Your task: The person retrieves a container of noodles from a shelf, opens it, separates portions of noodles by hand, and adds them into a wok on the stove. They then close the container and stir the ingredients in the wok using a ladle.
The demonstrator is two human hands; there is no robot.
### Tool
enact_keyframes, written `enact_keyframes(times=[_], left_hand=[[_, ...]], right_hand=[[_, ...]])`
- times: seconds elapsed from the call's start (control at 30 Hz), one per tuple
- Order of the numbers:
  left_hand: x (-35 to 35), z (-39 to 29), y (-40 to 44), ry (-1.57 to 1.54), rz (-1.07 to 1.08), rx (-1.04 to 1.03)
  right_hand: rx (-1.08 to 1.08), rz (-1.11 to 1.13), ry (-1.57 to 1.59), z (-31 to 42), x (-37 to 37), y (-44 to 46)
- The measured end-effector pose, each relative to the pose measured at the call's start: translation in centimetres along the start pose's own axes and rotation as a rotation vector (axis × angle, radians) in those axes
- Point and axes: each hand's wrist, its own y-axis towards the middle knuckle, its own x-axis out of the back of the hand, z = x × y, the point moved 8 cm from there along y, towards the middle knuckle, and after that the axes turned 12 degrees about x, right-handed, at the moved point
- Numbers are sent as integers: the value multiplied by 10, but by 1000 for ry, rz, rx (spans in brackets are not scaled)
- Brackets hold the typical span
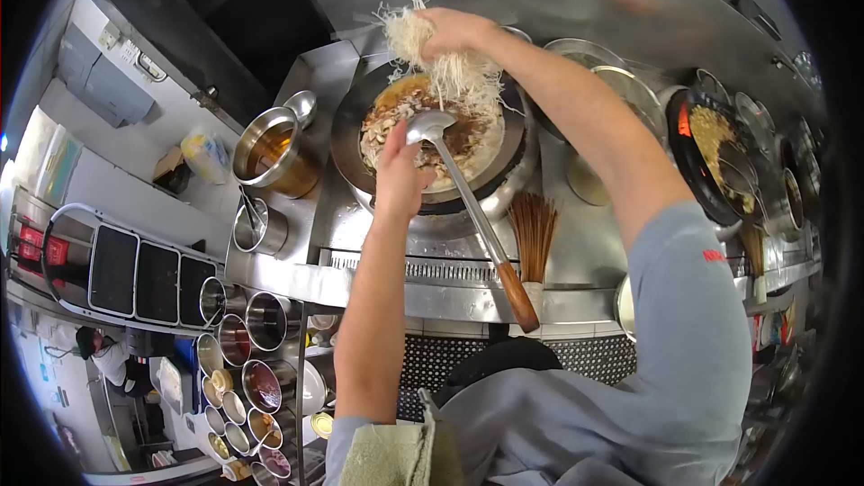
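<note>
My right hand (450, 31) is closed around a bundle of thin pale dry noodles (409, 34), held above the far side of a large wok (346, 139). Loose strands hang down into the wok. Brown sauce and sliced pale pieces of food (382, 130) fill its middle. A steel ladle (461, 178) rests with its bowl in the wok and its wooden-ended handle across the stove's front edge. My left hand (400, 178) hovers over the wok's near side, beside the ladle's bowl, with its fingers stretched out and nothing visible in it.
A bamboo wok brush (533, 225) stands right of the wok. To the left are a steel pot of amber liquid (270, 157) and a smaller steel pot (261, 227). Another wok (711, 148) with food sits over flame at right. Several ingredient containers (263, 385) stand lower left.
</note>
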Motion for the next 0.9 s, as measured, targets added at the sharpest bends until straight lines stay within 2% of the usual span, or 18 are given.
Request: enact_keyframes(times=[0.03,0.1,0.13,0.17,0.23,0.27,0.33,0.4,0.53,0.6,0.63,0.7,0.77,0.9], left_hand=[[5,5,3,-1,-16,4],[11,14,9,121,-96,-9],[16,0,11,442,-229,-321],[26,10,21,441,-240,-317],[0,-11,-4,1032,-415,-731],[-11,-14,-16,1064,-449,-826],[-23,2,-36,1188,-446,-442],[-26,34,-60,1136,-371,-45],[-21,117,-48,1033,-314,40],[-26,158,-36,542,-107,266],[-32,165,-36,544,-103,267],[-35,163,-41,-5,-137,200],[-32,155,-49,-20,-150,216],[-16,114,-74,182,-249,101]], right_hand=[[20,-15,-134,-10,-7,13],[-4,77,-185,-36,-31,34],[-6,76,-206,-46,-38,41],[-12,75,-227,-56,-44,48],[-45,88,-214,-62,-45,57],[-81,90,-211,-66,-40,59],[-77,92,-235,-66,-29,62],[-61,91,-259,-67,-20,64],[-39,90,-233,-65,-14,62],[-44,94,-245,-66,-13,57],[-41,68,-274,-66,-11,56],[-38,43,-303,-66,-10,54],[-103,55,-328,-70,-8,52],[-161,70,-400,-95,-19,54]])
